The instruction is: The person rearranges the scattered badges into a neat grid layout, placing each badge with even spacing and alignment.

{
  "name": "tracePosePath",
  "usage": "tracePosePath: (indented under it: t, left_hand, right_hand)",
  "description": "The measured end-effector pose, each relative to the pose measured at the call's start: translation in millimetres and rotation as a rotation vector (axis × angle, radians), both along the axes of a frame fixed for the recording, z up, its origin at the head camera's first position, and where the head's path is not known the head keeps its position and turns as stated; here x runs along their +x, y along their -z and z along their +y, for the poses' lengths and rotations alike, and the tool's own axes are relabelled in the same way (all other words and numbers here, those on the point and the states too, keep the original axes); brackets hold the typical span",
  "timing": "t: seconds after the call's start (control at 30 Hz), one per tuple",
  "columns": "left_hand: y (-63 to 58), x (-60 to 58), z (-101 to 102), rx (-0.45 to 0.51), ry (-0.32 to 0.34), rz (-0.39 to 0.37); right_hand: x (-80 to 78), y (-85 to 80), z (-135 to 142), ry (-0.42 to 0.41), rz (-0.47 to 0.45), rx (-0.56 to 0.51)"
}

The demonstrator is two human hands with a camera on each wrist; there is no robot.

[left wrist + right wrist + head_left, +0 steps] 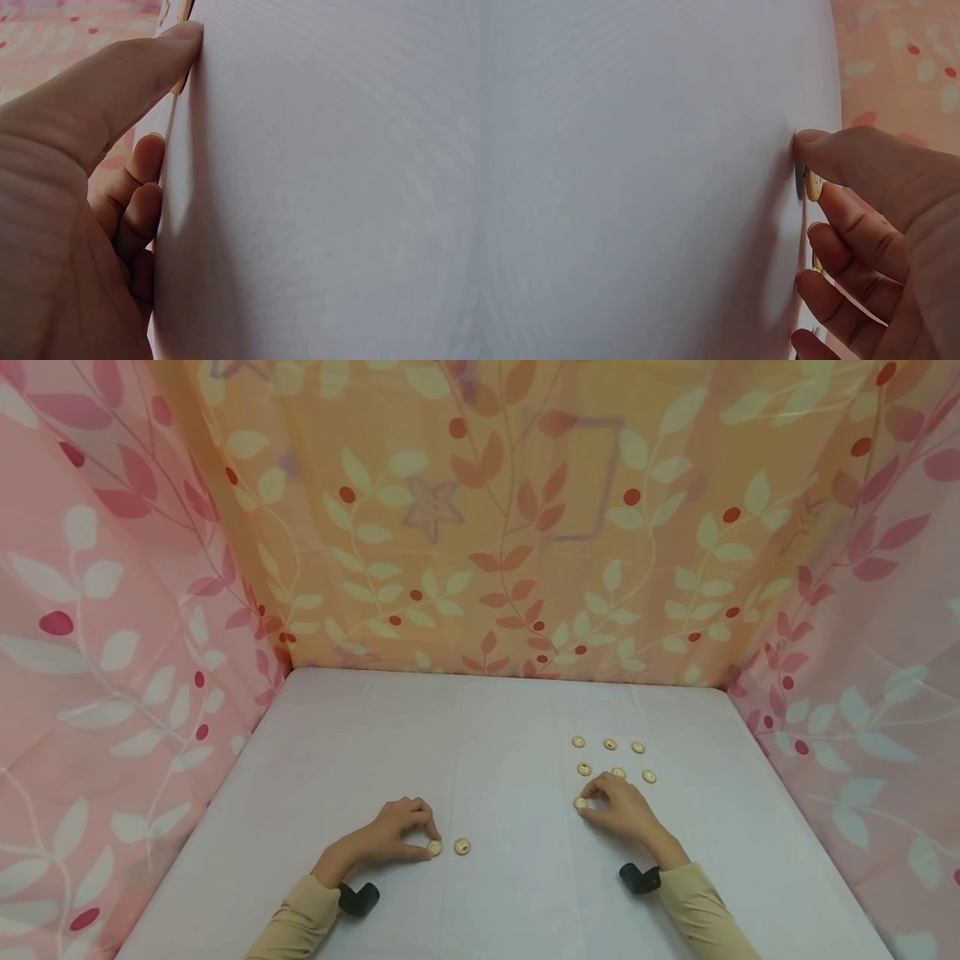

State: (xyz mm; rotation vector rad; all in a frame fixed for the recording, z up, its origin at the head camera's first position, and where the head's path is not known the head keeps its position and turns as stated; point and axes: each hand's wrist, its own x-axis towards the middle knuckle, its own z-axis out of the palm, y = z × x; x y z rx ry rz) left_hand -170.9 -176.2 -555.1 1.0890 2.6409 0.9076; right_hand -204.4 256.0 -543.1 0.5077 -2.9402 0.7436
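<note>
My left hand point(388, 833) pinches a small round gold-coloured disc point(435, 847) between thumb and index finger on the white table. Just right of it lies a second disc point(462, 847) with a dark mark on its face. In the left wrist view the thumb covers most of the held disc point(178, 84), leaving only its edge visible. Over on the right, my right hand point(624, 810) grips another disc point(581, 803) by its edges, thumb and index finger on opposite sides. From the right wrist, this disc point(814, 186) looks tilted up from the surface, the other fingers loosely curled below.
Beyond the right hand, more discs lie in two rows of three, among them a back-row disc point(611, 744) and one close by the knuckles point(618, 773). Floral cloth walls point(480, 568) enclose the table point(510, 893) at the back and both sides. Black wrist cameras point(360, 900) sit below the hands.
</note>
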Motion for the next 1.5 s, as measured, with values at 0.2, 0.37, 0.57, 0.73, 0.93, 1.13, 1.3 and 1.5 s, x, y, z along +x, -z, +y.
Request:
tracePosePath:
  t: [0.2,0.37,0.57,0.73,0.93,1.13,1.3,1.5]
  left_hand:
    - [-2.1,0.1,0.4,-0.004,-0.012,-0.010]
    - [-2.1,0.4,0.5,-0.003,-0.012,-0.011]
    - [-1.3,0.8,0.8,0.005,-0.005,0.002]
    - [-2.2,1.6,1.4,0.014,-0.002,-0.002]
    - [-2.9,1.7,1.1,0.014,-0.002,-0.027]
    - [-3.8,0.7,1.2,0.001,-0.010,-0.024]
    - [-3.8,0.8,1.5,-0.002,-0.011,-0.020]
    - [-1.0,0.0,0.8,0.003,-0.011,-0.018]
  right_hand:
    - [0.1,-1.9,5.8,0.021,0.003,-0.003]
    - [-0.4,-1.0,9.6,0.027,-0.020,0.009]
    - [-1.3,-0.8,13.9,0.029,-0.029,0.017]
    - [-1.4,-1.8,15.4,0.019,-0.036,0.014]
    - [-1.7,-3.1,16.0,0.022,-0.047,-0.009]
    - [-1.7,-5.0,14.9,0.018,-0.046,-0.005]
    - [-1.4,-6.1,14.8,0.012,-0.049,-0.012]
    - [-1.5,-6.2,13.3,-0.001,-0.023,-0.016]
